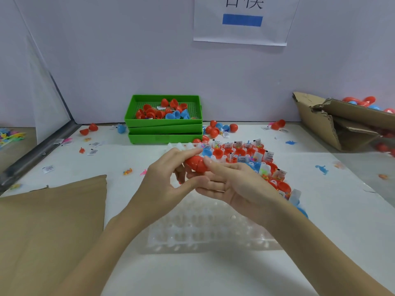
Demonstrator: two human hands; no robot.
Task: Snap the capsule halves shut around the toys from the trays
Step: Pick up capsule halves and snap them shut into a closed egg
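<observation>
Nearest us, our two forearms reach in from the bottom edge over the white desk, and our hands meet above a clear plastic tray of empty cups. Our left hand and right hand are clamped together on a red capsule: the left fingers curl over its far end, the right fingertips press on its near half, and a seam shows between the two halves. Whether the halves are fully snapped we cannot tell.

Just behind and to the right of our hands lies a second tray, its cups holding open red and blue capsule halves with small toys and paper slips standing in them. Further back, against the wall, sits a stack of green trays; the top one holds loose red and blue halves. More capsules lie on the desk just right of that stack.

A flat brown cardboard sheet covers the desk at our left. A torn cardboard box sits at the far right with red and blue capsules in it. Small blue dinosaur toys and paper slips lie scattered over the desk.
</observation>
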